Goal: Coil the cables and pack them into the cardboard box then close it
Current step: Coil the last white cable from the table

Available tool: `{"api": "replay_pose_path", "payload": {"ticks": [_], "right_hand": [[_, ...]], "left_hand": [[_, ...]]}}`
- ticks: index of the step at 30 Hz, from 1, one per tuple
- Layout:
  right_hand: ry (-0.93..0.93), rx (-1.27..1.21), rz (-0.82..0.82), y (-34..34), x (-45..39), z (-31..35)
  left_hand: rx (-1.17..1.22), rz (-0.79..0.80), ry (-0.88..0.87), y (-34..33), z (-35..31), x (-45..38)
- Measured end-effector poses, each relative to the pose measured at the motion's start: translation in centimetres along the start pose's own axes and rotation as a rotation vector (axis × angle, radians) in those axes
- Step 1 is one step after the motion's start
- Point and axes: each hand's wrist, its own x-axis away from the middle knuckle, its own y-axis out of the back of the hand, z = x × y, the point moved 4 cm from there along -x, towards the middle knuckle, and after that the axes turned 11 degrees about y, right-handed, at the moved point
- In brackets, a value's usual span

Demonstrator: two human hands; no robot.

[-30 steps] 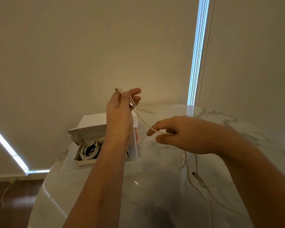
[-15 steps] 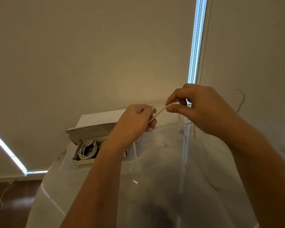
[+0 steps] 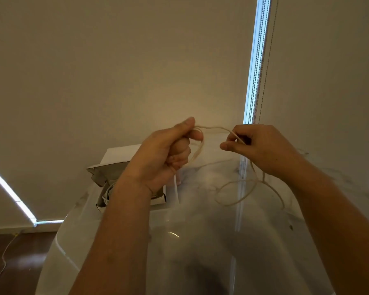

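- Surface: one glossy white marble-patterned table (image 3: 200, 241) with grey veining and a rounded edge, filling the lower centre and lower right of the frame; it reflects the bright strip above it.
- Room: plain beige roller blinds (image 3: 115, 71) across the upper frame; one vertical strip of daylight (image 3: 256, 60) at upper right with bead chains hanging along it; a second, slanted strip of daylight (image 3: 11, 192) at lower left; dark wooden floor (image 3: 15, 262) at the lower left corner, with one thin pale cord (image 3: 5, 254) lying on it.
- Boxes: one small white cardboard box (image 3: 158, 200), lid flap open and upright, at left centre of the frame on the far part of the table, mostly hidden behind the left forearm; white coiled cables (image 3: 107, 191) show inside it, number not countable.
- Loose cables: one thin cream-coloured cable (image 3: 232, 186), held above the table in the centre of the frame; it spans between both hands, and its slack hangs in loops below the right hand.
- Hands: two. Left hand (image 3: 168, 156), centre of the frame, fingers curled round gathered loops of the cable. Right hand (image 3: 256, 147), right of centre, thumb and fingers pinching the strand.
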Motion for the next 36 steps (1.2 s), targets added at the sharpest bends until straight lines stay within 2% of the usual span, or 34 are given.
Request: {"api": "replay_pose_path", "payload": {"ticks": [4, 15, 21, 25, 30, 33, 36], "right_hand": [[0.002, -0.043, 0.042, -0.4, 0.1, 0.2], [0.048, -0.087, 0.054, -2.0, 0.0, 1.8], [0.031, -0.034, 0.291, -3.3, 0.3, 2.3], [0.049, -0.049, 0.458, -4.1, 0.6, 3.7], [0.104, -0.04, 0.55, -4.2, 1.0, 5.4], [0.152, -0.069, 0.524, -2.9, 1.1, 6.3], [0.186, -0.066, 0.395, -0.9, 0.9, 6.5]], "left_hand": [[0.231, -0.024, -0.016, 0.4, -0.2, -0.4], [0.617, -0.087, -0.101, 1.1, 0.0, -1.3], [0.662, -0.146, -0.203, 1.3, 0.2, -1.7], [0.527, -0.267, -0.28, 0.7, 0.4, -1.8], [0.052, -0.529, -0.366, 1.0, 0.5, -1.4], [-0.28, -0.649, -0.394, 1.8, 0.4, -1.0], [-0.474, -0.657, -0.386, 2.3, 0.4, -0.7]]}}
